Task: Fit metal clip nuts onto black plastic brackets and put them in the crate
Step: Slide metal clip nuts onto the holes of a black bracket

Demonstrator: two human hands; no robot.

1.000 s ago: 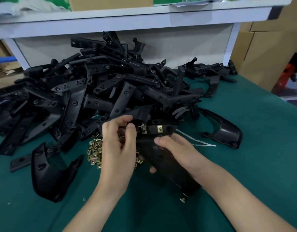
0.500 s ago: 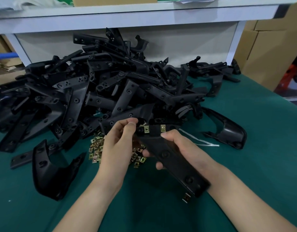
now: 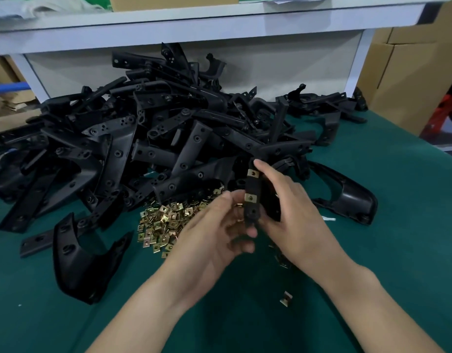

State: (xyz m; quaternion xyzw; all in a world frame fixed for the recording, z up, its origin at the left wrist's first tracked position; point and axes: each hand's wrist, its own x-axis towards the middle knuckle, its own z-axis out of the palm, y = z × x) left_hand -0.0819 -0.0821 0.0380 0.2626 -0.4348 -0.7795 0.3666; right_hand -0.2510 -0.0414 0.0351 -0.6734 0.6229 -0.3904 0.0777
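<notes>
Two clip nuts (image 3: 250,197) sit clipped on the edge of the black bracket (image 3: 252,186), which both hands hold upright above the counter (image 3: 398,250). One nut is near the top and the other approx. halfway down, w/ bare black plastic between. The right hand (image 3: 293,217) wraps the bracket from the right side: its fingers (image 3: 260,165) curl round it, index tip at the very top just above the upper nut. The left hand (image 3: 212,235) takes the lower end, w/ the thumb touching the bracket just left of the lower nut and the other fingers curled in under the bottom tip. That hand is a bit blurred, so can't tell if anything else sits in its grip. Just left of & below the left fingers, a heap of loose nuts (image 3: 163,222), brass-coloured, lies on the green counter. Beyond the fingers, a big pile of brackets (image 3: 168,138) fills the back of the counter. Left of the left fingers & nearer the person, one curved bracket (image 3: 77,263) lies apart from the pile. Right of the right fingers lies another curved piece (image 3: 352,200) w/ a white strip (image 3: 329,219) just beside it. Nearer the person than the fingers, a single nut (image 3: 286,299) lies alone. Above the pile runs a white shelf (image 3: 194,29), w/ cardboard boxes (image 3: 403,80) at far right.
</notes>
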